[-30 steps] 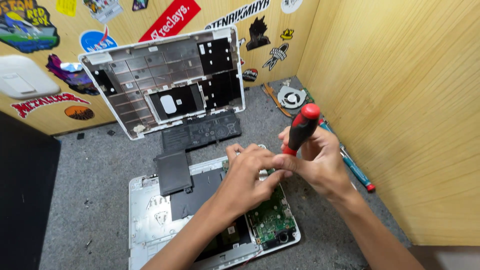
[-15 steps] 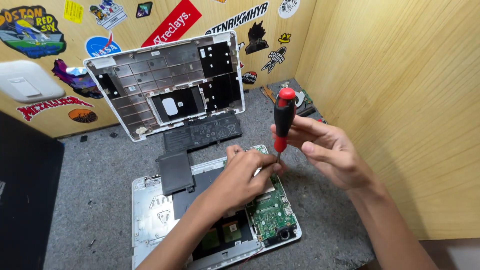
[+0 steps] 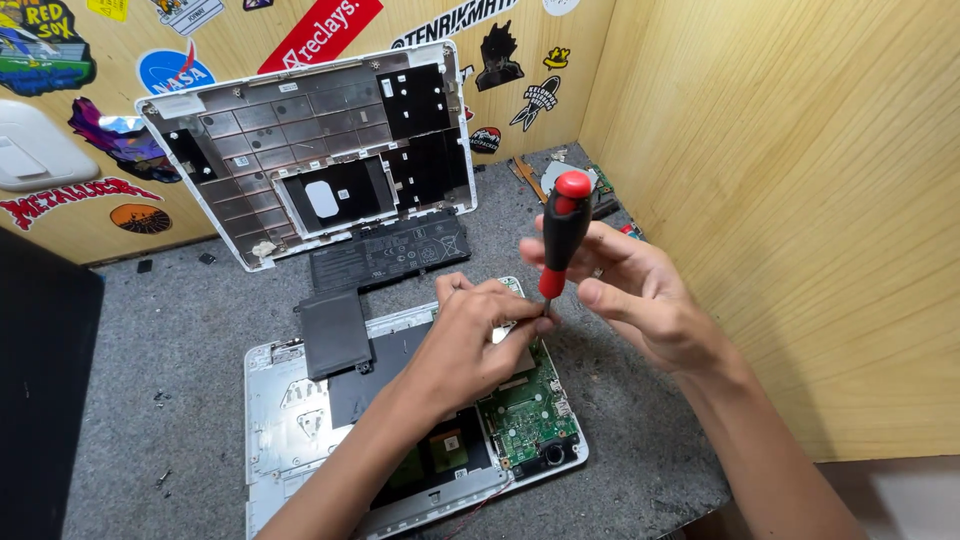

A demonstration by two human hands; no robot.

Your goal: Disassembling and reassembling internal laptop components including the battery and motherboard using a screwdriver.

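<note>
Holding a screwdriver (image 3: 562,235) upright, the right hand (image 3: 640,300) has its grip wrapped around the black and red handle, fingers loosely curled, tip pointing down at the upper right corner of the opened laptop (image 3: 300,420). Left hand (image 3: 475,335) lies flat on the laptop's insides, fingers pressed down just beside the tip; can't tell if its grip pinches anything, it looks like it is only bracing.

Risks, as I judge them: tip sits very close to the left fingertips, so a slip off a screw head could jab them. A slip could also scrape the green circuit board (image 3: 520,410) just below the hands. A small screw coming free could roll off into the grey felt and get lost; there are already dark specks (image 3: 160,398) scattered there. The black battery (image 3: 385,255) lies half on the laptop's top edge, half on the desk, so a nudge from the left forearm could shift it. The loose bottom cover (image 3: 310,150) leans against the back wall and could tip forward onto the work if bumped.

Surface: desk (image 3: 140,330) covered in grey felt-like mat, slightly dirty. Small parts and tools lie in the far right corner (image 3: 590,185), too cluttered to name. Room: tight booth, pale wood panel on the right (image 3: 800,200), sticker-covered wooden back wall (image 3: 90,215), a white box (image 3: 35,150) fixed on it at left.
</note>
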